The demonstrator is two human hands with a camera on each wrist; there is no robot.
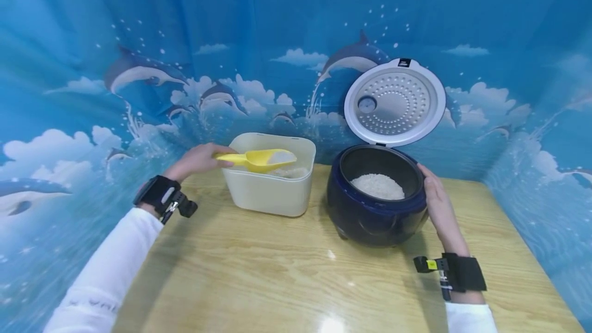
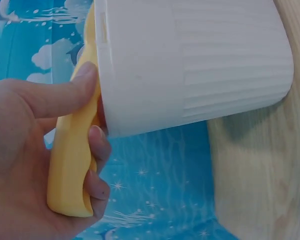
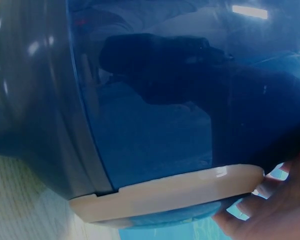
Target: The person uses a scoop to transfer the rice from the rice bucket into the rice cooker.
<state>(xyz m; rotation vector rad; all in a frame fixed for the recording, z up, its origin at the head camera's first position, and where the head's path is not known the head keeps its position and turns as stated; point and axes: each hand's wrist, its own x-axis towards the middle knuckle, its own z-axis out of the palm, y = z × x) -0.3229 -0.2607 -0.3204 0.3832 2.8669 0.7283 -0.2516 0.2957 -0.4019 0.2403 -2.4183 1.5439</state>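
My left hand point(image 1: 203, 161) grips the handle of a yellow scoop point(image 1: 259, 160), fingers and thumb wrapped round it in the left wrist view. White rice lies in the scoop's bowl, which is over the mouth of a cream rice bin point(image 1: 270, 197). Some rice point(image 1: 292, 171) shows inside the bin. To the right stands a dark blue rice cooker point(image 1: 376, 225) with a mound of white rice point(image 1: 379, 186) in its dark pot. My right hand point(image 1: 437, 202) rests against the cooker's right side, fingertips at the rim. In the right wrist view the cooker's glossy body hides part of that hand.
The cooker's lid point(image 1: 395, 103) stands raised at the back, its dimpled metal inside facing forward. A wooden table point(image 1: 259, 271) bears both containers. Behind and at the sides hangs a blue curtain point(image 1: 277, 24) printed with dolphins and clouds.
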